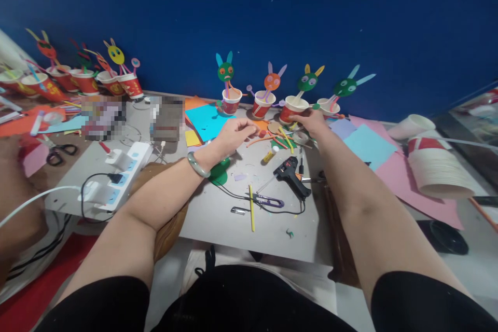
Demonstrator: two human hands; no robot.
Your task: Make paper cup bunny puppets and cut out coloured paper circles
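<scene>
My right hand [310,121] reaches to the lower side of a red-and-white paper cup [288,114], its fingers against the cup. A green paper rabbit head [307,82] with yellow ears rises from that cup on a pale stem. My left hand [238,134], a bangle on its wrist, hovers over the table with fingers loosely bent and nothing visible in them. Near it are a blue paper sheet [208,120] and a cup [231,102] with a blue-eared green head. An orange rabbit head [272,82] stands in the cup [263,106] between my hands.
A black glue gun [292,176], purple thread snips [268,201], a yellow strip [252,210] and a glue stick [270,154] lie before me. A power strip [126,174] is at left, near another person's blurred arm [19,197]. Stacked paper cups [439,168] lie at right.
</scene>
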